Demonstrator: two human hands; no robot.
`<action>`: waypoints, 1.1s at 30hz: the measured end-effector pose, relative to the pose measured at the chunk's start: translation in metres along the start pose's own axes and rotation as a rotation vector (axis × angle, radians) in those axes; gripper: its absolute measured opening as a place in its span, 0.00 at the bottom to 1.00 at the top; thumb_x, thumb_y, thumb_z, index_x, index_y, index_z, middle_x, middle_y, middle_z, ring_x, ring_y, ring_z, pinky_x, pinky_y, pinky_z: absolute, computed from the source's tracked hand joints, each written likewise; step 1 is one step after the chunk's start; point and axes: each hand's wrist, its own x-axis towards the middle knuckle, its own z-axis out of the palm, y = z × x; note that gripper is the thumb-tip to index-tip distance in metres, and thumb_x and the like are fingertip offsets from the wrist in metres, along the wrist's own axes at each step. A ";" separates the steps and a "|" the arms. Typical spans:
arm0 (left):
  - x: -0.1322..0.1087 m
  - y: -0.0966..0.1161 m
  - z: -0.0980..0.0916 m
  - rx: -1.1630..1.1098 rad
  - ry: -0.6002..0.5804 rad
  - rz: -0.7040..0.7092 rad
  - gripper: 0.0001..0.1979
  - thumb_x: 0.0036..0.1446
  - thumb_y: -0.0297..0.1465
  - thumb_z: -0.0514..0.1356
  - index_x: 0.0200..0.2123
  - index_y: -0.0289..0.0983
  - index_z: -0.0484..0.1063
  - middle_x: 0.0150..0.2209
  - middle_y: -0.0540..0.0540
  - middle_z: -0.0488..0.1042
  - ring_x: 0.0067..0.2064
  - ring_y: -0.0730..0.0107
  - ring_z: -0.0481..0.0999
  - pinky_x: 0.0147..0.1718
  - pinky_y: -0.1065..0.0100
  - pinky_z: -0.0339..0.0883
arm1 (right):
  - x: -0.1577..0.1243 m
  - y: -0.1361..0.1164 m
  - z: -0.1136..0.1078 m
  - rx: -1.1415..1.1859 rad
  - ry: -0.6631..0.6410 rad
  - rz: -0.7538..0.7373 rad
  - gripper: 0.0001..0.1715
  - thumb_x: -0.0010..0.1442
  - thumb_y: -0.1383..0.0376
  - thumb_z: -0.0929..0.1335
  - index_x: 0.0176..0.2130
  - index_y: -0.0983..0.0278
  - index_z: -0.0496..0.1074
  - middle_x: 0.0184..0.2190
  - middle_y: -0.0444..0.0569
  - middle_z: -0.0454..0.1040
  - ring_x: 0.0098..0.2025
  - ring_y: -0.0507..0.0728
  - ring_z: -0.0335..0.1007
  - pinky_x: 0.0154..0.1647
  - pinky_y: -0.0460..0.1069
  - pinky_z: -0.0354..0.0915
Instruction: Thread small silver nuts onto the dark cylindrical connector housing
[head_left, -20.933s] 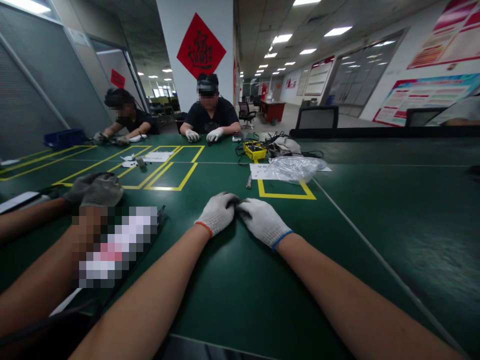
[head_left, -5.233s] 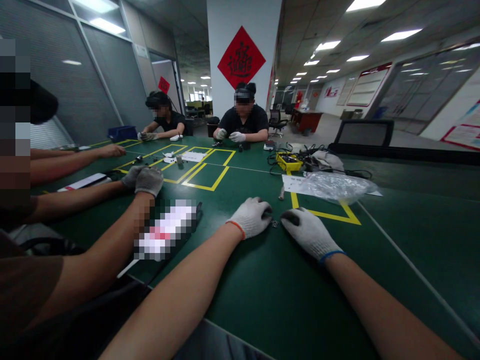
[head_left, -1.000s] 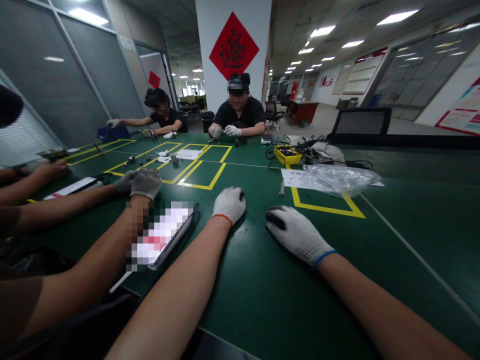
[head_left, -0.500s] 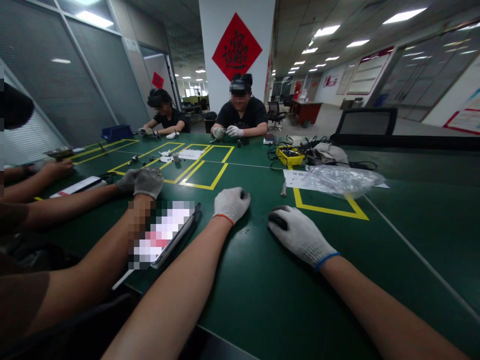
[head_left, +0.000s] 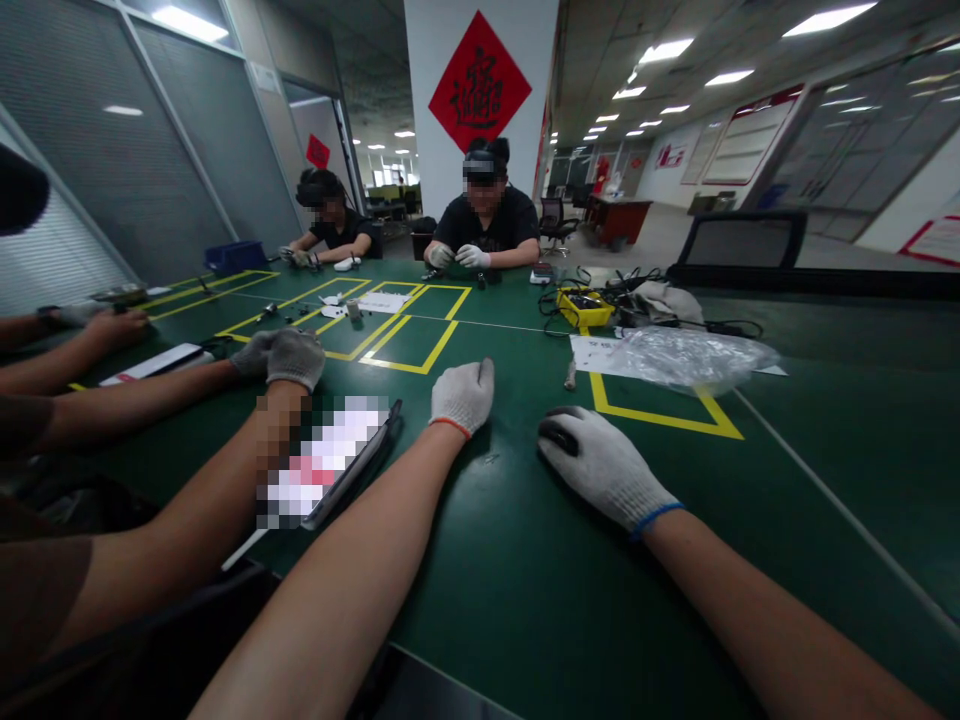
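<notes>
My left hand (head_left: 463, 397), in a white knit glove with an orange cuff, rests on the green table (head_left: 525, 560) in a loose fist, thumb raised along its side. To its right lies my right hand (head_left: 600, 465), in a white glove with a dark palm side and a blue cuff, its fingers curled in and pressed together. No object shows in either hand. Beyond the right hand are a small metallic part (head_left: 570, 375), a white paper (head_left: 592, 353) and a clear plastic bag (head_left: 690, 357), nearest to that hand.
At my left are a person's gloved hands (head_left: 289, 357) and a phone (head_left: 326, 465) on a stand. A yellow bin (head_left: 585, 308) with black cables stands at the back. Two people sit across the table. Yellow tape outlines (head_left: 442, 345) mark the surface.
The view has tilted slightly. My left hand has turned a little, with its thumb now pointing more upward. My right hand has hardly moved.
</notes>
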 end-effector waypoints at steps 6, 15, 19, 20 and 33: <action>0.006 -0.007 0.003 -0.099 0.089 -0.090 0.30 0.75 0.42 0.41 0.36 0.37 0.80 0.39 0.38 0.83 0.41 0.58 0.80 0.35 0.64 0.60 | 0.000 -0.001 -0.001 0.018 -0.003 0.018 0.16 0.67 0.60 0.67 0.49 0.64 0.79 0.53 0.57 0.77 0.54 0.64 0.73 0.53 0.56 0.70; 0.008 -0.010 0.002 -0.158 0.105 -0.131 0.29 0.75 0.39 0.42 0.36 0.37 0.80 0.38 0.38 0.83 0.40 0.58 0.80 0.35 0.64 0.59 | 0.001 0.002 -0.002 0.040 0.005 0.019 0.16 0.67 0.61 0.66 0.49 0.62 0.79 0.52 0.55 0.78 0.54 0.63 0.74 0.54 0.55 0.70; 0.009 -0.011 0.004 -0.187 0.114 -0.114 0.29 0.75 0.38 0.42 0.33 0.37 0.80 0.35 0.39 0.82 0.37 0.60 0.78 0.34 0.64 0.58 | 0.002 0.006 -0.001 0.052 0.010 0.029 0.17 0.67 0.61 0.66 0.50 0.63 0.79 0.53 0.56 0.77 0.54 0.63 0.74 0.55 0.55 0.69; 0.009 -0.012 0.004 -0.194 0.117 -0.110 0.29 0.74 0.38 0.42 0.32 0.37 0.79 0.34 0.40 0.81 0.36 0.61 0.78 0.34 0.64 0.58 | 0.002 0.007 -0.001 0.052 0.011 0.027 0.17 0.67 0.61 0.66 0.51 0.64 0.79 0.53 0.56 0.78 0.54 0.63 0.74 0.55 0.55 0.69; 0.009 -0.015 0.010 -0.244 0.118 -0.042 0.27 0.71 0.38 0.47 0.25 0.37 0.76 0.26 0.46 0.75 0.30 0.66 0.70 0.30 0.64 0.51 | 0.002 0.004 -0.004 0.071 -0.008 0.035 0.16 0.68 0.61 0.66 0.50 0.63 0.79 0.52 0.55 0.78 0.54 0.63 0.74 0.55 0.55 0.70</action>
